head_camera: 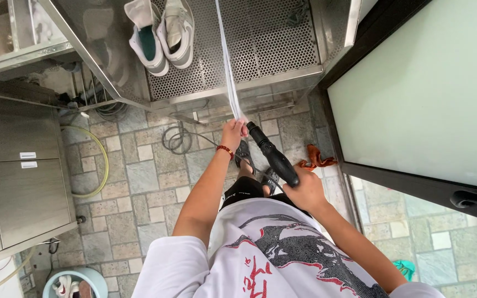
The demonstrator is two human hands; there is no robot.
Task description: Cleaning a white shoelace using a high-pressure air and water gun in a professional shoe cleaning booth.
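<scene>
Black spray gun (274, 156) sits at centre frame, angled from lower right up to upper left, nozzle end close to the left hand (233, 131). Right hand (303, 190) wraps closed around the gun's rear grip, fingers folded over it. A narrow white water jet (226, 60) runs from near the nozzle straight up the frame across the perforated steel surface (282, 38). Left hand is loosely closed at the foot of the jet, beside the gun's tip; whether it pinches the tip itself cannot be told. A red bead bracelet (225, 150) circles the left wrist. On the perforated steel, left of the jet and apart from it, a pair of white sneakers (161, 33) lies side by side. Below the hands, sandalled feet (258, 165) stand on stone-tile floor (139, 182). An orange rag (317, 160) lies on the tiles just right of the gun. A grey hose coil (178, 139) rests left of the feet, a yellow hose (97, 165) further left beside a steel cabinet (17, 182). Frosted glass door (426, 94) fills the right side.
</scene>
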